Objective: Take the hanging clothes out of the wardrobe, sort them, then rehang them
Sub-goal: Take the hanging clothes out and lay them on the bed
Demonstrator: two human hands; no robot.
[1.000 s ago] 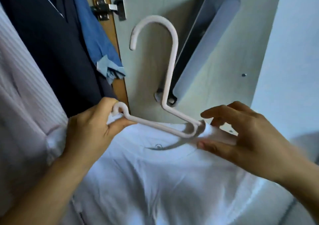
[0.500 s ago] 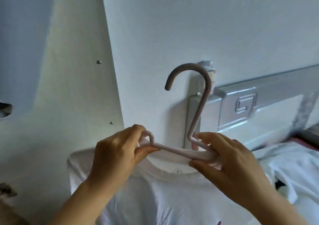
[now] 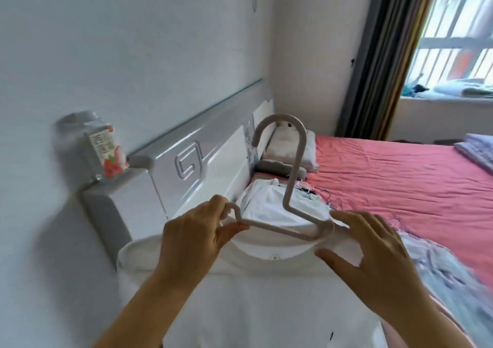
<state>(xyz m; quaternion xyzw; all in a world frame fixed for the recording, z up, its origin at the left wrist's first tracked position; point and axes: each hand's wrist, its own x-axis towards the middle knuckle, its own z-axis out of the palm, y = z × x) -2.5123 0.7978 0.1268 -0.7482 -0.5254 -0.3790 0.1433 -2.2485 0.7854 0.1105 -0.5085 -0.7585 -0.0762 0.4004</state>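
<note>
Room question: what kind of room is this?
A bedroom, most likely. There is a bed with a pink sheet, a white headboard against the wall, and a window with a dark curtain.

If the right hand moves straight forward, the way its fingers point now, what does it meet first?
Probably the folded white clothes lying on the pink bed, just past the right hand and the hanger; depth is unclear.

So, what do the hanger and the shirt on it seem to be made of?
The hanger looks like plastic, pale pink and matte: a thick, smooth, rounded rod with moulded bends and no metal shine. The shirt looks like soft white cotton knit, matte, with a ribbed collar, though the fibre itself cannot be told.
</note>
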